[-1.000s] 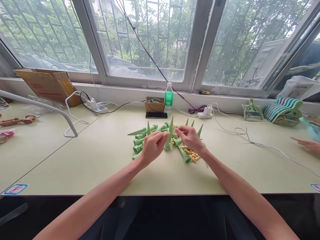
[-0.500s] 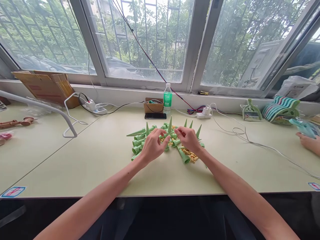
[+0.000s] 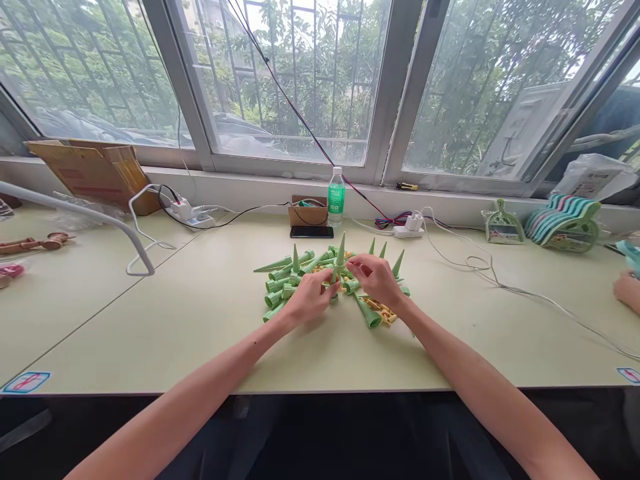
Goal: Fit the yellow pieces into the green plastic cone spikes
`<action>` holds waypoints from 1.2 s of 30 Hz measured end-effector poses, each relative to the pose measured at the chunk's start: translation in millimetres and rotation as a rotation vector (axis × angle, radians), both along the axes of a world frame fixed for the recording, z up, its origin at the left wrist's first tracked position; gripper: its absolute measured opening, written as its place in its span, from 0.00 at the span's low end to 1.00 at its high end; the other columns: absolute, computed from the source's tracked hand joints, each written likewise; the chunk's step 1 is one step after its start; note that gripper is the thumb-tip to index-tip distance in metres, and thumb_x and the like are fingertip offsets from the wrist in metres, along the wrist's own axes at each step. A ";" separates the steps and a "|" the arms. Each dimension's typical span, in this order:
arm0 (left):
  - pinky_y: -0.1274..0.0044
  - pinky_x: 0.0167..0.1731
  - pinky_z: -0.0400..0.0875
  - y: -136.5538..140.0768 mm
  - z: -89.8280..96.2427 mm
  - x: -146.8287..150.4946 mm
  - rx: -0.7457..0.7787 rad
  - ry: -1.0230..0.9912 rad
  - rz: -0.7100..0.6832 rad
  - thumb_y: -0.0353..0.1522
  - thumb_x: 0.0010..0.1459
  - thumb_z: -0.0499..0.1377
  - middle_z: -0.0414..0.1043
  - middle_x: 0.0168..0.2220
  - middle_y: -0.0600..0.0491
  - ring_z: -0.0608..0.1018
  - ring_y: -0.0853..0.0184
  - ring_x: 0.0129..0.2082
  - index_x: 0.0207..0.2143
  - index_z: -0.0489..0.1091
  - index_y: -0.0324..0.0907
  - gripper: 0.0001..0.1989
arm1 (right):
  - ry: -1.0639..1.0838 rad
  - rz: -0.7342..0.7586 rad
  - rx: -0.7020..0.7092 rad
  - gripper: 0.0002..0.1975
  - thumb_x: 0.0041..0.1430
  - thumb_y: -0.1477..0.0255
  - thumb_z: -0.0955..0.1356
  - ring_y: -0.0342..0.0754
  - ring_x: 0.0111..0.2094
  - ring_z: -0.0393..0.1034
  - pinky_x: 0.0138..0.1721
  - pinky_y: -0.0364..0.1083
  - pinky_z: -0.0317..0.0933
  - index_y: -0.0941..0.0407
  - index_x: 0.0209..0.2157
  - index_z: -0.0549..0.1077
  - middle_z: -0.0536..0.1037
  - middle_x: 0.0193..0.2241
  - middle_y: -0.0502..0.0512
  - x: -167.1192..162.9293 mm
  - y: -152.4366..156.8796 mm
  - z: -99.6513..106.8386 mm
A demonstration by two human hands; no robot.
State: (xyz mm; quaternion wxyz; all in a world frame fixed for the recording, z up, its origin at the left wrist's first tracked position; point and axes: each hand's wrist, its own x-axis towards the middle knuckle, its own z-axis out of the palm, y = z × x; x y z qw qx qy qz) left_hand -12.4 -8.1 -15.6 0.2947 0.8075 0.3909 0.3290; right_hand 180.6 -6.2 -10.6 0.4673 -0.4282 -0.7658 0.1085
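Note:
Green plastic cone spikes (image 3: 276, 299) lie in a heap in the middle of the table, several of them standing point up. My left hand (image 3: 313, 297) closes its thumb and fingers around a small green spike (image 3: 335, 275) at the front of the heap. Just behind it rises a taller green spike (image 3: 341, 252). My right hand (image 3: 376, 277) is beside that taller spike, thumb and fingertips pinched together; what they hold, if anything, is too small to make out. Small yellow plastic parts (image 3: 384, 313) lie below the right hand, partly under a green spike.
Behind the heap are a phone (image 3: 312, 232), a cardboard box (image 3: 307, 213) and a water bottle (image 3: 337, 200). White cables (image 3: 480, 263) cross the right side. Green dustpan-like items (image 3: 563, 223) stand farther right, near another person's hand (image 3: 627, 290). A grey lamp arm (image 3: 120, 223) reaches in from the left.
My left hand has lowered slightly, its fingers closing around the small spike. My right hand stays almost in place. The other person's hand has moved right with a teal item.

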 end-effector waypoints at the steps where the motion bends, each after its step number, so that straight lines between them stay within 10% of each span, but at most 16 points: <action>1: 0.77 0.19 0.62 0.4 0.1 -0.1 -0.037 -0.033 -0.008 0.38 0.62 0.52 0.72 0.30 0.54 0.66 0.75 0.15 0.32 0.66 0.41 0.10 | -0.004 0.004 0.008 0.12 0.64 0.66 0.64 0.40 0.21 0.55 0.26 0.42 0.53 0.58 0.32 0.75 0.74 0.28 0.52 -0.3 -0.5 0.1; 14: 0.83 0.11 0.58 2.3 13.3 0.7 -0.303 -0.456 0.127 0.39 0.59 0.57 0.66 0.21 0.58 0.64 0.77 0.11 0.32 0.62 0.41 0.11 | 0.006 0.058 0.029 0.09 0.63 0.69 0.64 0.39 0.20 0.56 0.24 0.42 0.55 0.57 0.32 0.73 0.74 0.27 0.51 -3.1 -2.5 -1.2; 36: 0.83 0.12 0.56 -4.8 20.6 2.0 -0.322 -0.465 0.098 0.38 0.60 0.56 0.64 0.18 0.59 0.64 0.76 0.12 0.32 0.63 0.42 0.09 | -0.033 0.155 -0.032 0.07 0.63 0.68 0.67 0.39 0.22 0.60 0.26 0.41 0.58 0.56 0.37 0.75 0.77 0.31 0.52 -6.2 -4.9 -1.0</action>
